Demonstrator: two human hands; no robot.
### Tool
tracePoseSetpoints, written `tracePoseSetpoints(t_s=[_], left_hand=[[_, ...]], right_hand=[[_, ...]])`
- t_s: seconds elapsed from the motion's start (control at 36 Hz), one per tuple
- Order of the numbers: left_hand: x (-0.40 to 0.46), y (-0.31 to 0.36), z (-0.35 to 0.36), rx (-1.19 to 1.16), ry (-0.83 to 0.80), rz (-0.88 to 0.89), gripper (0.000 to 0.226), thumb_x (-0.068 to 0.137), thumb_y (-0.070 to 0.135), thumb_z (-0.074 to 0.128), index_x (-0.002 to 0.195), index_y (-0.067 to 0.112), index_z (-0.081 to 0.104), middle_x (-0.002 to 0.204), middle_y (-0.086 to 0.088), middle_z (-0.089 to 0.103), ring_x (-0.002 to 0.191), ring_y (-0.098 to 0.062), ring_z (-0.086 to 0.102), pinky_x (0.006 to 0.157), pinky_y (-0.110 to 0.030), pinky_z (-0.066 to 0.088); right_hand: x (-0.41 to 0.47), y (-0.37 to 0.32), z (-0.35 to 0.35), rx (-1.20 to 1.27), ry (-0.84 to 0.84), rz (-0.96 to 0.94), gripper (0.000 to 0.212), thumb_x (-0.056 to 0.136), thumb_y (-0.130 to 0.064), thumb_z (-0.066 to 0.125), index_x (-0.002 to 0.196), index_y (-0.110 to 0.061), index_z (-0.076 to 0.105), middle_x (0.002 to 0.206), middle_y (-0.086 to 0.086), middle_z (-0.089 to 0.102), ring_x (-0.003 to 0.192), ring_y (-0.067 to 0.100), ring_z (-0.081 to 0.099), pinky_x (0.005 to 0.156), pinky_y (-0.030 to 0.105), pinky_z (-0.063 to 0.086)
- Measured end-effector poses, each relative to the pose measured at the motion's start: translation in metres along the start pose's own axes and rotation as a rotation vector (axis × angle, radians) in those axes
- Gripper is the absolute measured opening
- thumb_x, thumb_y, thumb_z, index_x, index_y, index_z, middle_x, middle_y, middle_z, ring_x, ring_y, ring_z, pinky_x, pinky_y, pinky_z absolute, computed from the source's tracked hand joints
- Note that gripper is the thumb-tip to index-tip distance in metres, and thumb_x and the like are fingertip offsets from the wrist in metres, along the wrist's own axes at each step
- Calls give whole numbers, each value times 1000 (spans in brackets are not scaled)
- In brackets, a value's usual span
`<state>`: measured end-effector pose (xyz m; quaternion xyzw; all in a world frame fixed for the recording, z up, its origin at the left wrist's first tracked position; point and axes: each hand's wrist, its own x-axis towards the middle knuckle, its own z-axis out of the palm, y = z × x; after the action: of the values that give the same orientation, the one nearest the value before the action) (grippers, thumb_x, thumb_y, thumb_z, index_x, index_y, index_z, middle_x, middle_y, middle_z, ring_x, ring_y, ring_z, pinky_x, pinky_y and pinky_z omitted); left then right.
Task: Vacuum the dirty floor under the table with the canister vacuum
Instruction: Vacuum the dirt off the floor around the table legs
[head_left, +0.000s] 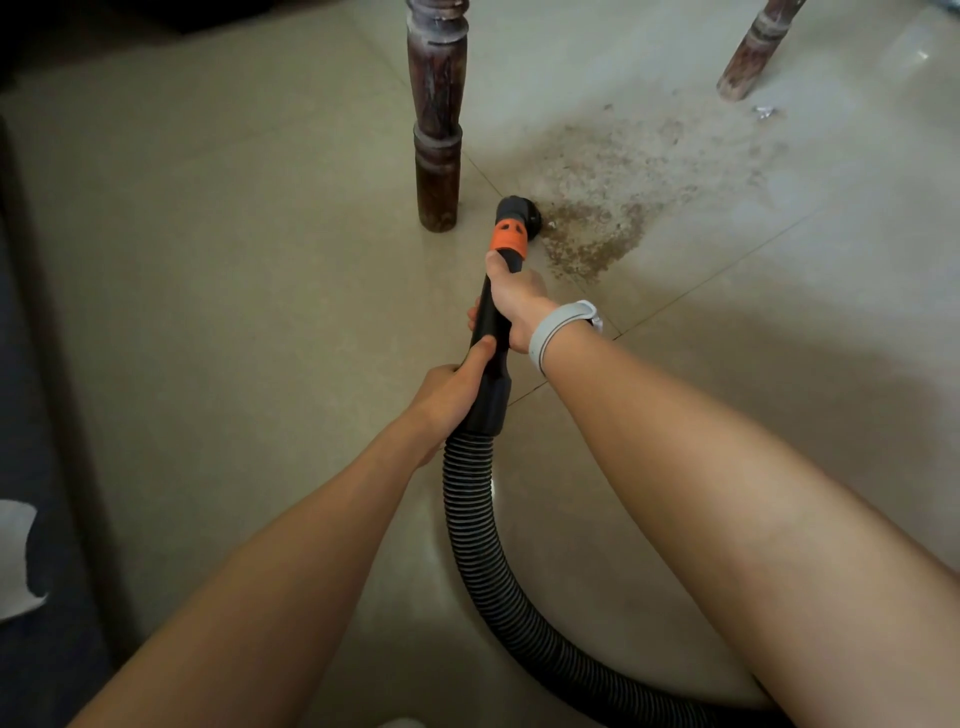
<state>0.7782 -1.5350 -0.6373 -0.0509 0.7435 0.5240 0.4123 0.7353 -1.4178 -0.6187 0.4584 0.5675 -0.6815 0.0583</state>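
With both the left hand (453, 396) and right hand (514, 301) gripping the vacuum wand (491, 332), its brush nozzle (519, 213) meets the dirt patch's (639, 171) near edge, most apparently unvacuumed.

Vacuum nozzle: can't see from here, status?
Both hands, left hand and right hand, grip the wand. Nozzle at dirt patch edge. Table leg close left.
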Motion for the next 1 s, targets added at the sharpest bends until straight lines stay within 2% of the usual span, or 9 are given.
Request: tracePoseSetpoints(t_s=[0.08,0.17,0.28,0.36,0.47,0.61,0.75,0.89,1.0], left_hand=[[-4,-8,2,9,-10,7,61,90,61,44,112,7,63,100,-7,69,87,-17,66,72,-26,52],[-12,-17,2,9,-14,14,59,91,60,43,113,9,64,99,-5,68,88,-15,65,70,-24,50],[-24,-31,2,33,-11,34,52,93,58,42,103,13,66,95,-2,68,86,-12,65,67,-22,49],[-32,-43,1,50,-19,47,45,94,56,42,94,18,64,95,-2,68,88,-12,65,72,-23,50],[-39,-50,-2,77,-34,55,45,94,55,42,94,17,66,97,-6,70,90,-17,67,81,-30,53],[-42,-49,0,111,-55,72,42,95,52,43,90,17,65,93,-4,70,86,-15,67,75,-27,52],[-42,-49,5,170,-62,79,46,93,53,46,94,12,68,94,-6,70,88,-17,67,83,-32,52],[-46,-54,6,242,-98,99,49,94,50,46,94,7,68,92,-8,70,85,-19,67,76,-29,51],[-48,-60,7,285,-129,122,53,93,50,47,95,1,68,88,-13,70,80,-22,68,72,-29,52]], right_hand=[[-3,8,-4,6,0,6,50,98,-43,47,129,-3,42,81,11,56,60,23,59,83,45,57],[-10,15,-7,16,-22,31,47,98,-42,48,125,-4,42,79,12,55,59,23,59,72,42,59],[-21,30,-9,45,-40,57,46,98,-41,49,125,-6,40,79,13,54,56,24,58,62,39,57],[-29,43,-10,89,-47,60,44,98,-39,50,124,-5,39,81,13,52,54,24,56,51,34,53],[-39,53,-14,125,-56,63,38,99,-38,48,119,-7,39,83,13,51,56,24,56,54,36,53],[-46,55,-22,152,-56,78,38,99,-39,47,120,-8,39,80,12,53,59,23,57,60,38,55],[-49,62,-32,223,-17,82,37,100,-38,46,120,-8,39,81,12,52,59,23,57,57,37,54],[-54,75,-41,311,11,100,31,100,-37,46,114,-10,39,85,11,50,60,23,56,57,36,54],[-58,89,-46,404,17,93,27,99,-38,46,94,-13,41,78,10,49,58,23,55,63,38,55]])
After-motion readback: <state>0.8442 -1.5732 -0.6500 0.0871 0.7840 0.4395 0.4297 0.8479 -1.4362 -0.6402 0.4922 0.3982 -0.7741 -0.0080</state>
